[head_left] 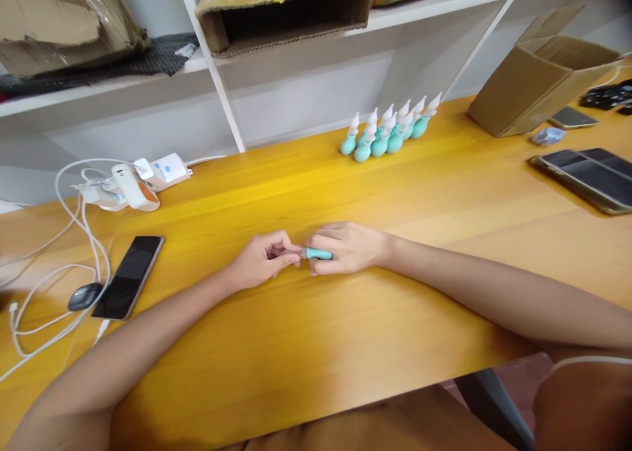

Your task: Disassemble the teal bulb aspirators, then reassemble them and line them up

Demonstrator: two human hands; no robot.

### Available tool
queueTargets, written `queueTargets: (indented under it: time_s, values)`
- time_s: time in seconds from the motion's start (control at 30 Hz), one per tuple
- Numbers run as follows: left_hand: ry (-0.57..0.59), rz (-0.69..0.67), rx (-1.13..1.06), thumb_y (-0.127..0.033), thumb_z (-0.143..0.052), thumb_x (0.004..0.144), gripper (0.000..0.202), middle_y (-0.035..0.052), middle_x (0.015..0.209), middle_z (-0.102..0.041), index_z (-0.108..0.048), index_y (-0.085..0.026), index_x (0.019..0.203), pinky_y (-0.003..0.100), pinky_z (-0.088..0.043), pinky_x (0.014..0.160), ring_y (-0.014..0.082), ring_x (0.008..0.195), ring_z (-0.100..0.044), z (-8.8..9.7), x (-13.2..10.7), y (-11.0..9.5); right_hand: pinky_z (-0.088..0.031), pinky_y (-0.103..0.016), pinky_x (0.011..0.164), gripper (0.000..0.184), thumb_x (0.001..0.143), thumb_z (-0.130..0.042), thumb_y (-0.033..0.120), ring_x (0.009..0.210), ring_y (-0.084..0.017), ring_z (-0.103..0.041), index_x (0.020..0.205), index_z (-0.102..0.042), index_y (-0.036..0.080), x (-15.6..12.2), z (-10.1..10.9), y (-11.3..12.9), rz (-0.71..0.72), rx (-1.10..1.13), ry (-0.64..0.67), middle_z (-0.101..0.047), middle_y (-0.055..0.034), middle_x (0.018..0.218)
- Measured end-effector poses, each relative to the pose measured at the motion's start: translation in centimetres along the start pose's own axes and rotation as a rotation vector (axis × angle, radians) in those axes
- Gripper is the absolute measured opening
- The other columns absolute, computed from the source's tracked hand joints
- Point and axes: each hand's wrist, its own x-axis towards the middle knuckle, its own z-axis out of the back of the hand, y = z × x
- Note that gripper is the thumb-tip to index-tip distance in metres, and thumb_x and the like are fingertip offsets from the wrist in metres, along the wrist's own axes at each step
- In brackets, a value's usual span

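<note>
Over the middle of the table, both hands grip one bulb aspirator (318, 254), held level between them. My right hand (351, 245) is wrapped around its teal bulb. At the clear nozzle end, my left hand (261, 259) pinches with thumb and fingers, and these hide most of the nozzle. Toward the back of the table, several more bulb aspirators (379, 145) stand upright in a cluster, teal bulbs down and pale nozzle tips up.
On the left lie a phone (129, 276), a black mouse (85, 297), white cables and chargers (165, 170). An open cardboard box (523, 82) stands at the back right, near dark tablet-like devices (592, 174). White shelves (224, 102) with cartons rise behind the wooden table (276, 352).
</note>
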Motion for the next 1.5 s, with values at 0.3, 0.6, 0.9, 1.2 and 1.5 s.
queueTargets:
  time_s: [0.3,0.6,0.9,1.2,1.5]
  values:
    - [-0.047,0.025,-0.049,-0.05,-0.084,0.094,0.039,0.0051,0.086,-0.081,-0.062,-0.018,0.09,0.019,-0.038,0.045,0.0048,0.045,-0.05,-0.2,0.2,-0.4,-0.041,-0.031,0.065,0.031,0.117,-0.052,0.041,0.071,-0.014,-0.053,0.096,-0.065,0.022,0.5,-0.2,0.7,-0.033,-0.014,-0.045,-0.06,-0.0011,0.084]
    - [-0.07,0.025,-0.108,-0.055,-0.087,0.09,0.046,0.0027,0.082,-0.078,-0.06,-0.018,0.091,0.018,-0.035,0.041,0.0031,0.042,-0.047,-0.1,0.3,-0.3,-0.034,-0.031,0.062,0.036,0.118,-0.051,0.042,0.069,-0.015,-0.05,0.092,-0.067,0.022,1.0,0.1,1.7,-0.067,-0.126,-0.056,-0.06,-0.0021,0.084]
    - [-0.036,-0.015,-0.118,-0.056,-0.082,0.096,0.045,0.0036,0.085,-0.08,-0.057,-0.019,0.093,0.017,-0.033,0.039,0.0022,0.04,-0.047,-0.2,0.2,-0.5,-0.049,-0.026,0.065,0.03,0.12,-0.044,0.046,0.08,-0.015,-0.067,0.111,-0.057,0.02,0.2,-0.7,1.6,-0.258,0.27,-0.101,-0.07,-0.0076,0.105]
    - [-0.124,-0.042,-0.066,-0.044,-0.077,0.1,0.035,0.0056,0.091,-0.082,-0.053,-0.02,0.09,0.018,-0.038,0.043,0.0031,0.043,-0.05,-0.5,0.0,0.0,-0.055,-0.031,0.075,0.024,0.116,-0.053,0.046,0.084,-0.019,-0.069,0.12,-0.05,0.022,0.5,-1.0,2.0,-0.49,0.521,-0.151,-0.071,-0.0081,0.105]
    - [-0.235,-0.12,0.24,-0.038,-0.075,0.101,0.024,0.0029,0.086,-0.082,-0.066,-0.019,0.091,0.021,-0.045,0.054,0.0068,0.05,-0.054,-0.7,-0.5,-0.2,-0.055,-0.032,0.084,0.032,0.118,-0.047,0.048,0.093,-0.019,-0.07,0.138,-0.048,0.023,1.1,-1.0,2.1,-0.629,0.727,-0.128,-0.072,-0.0073,0.109]
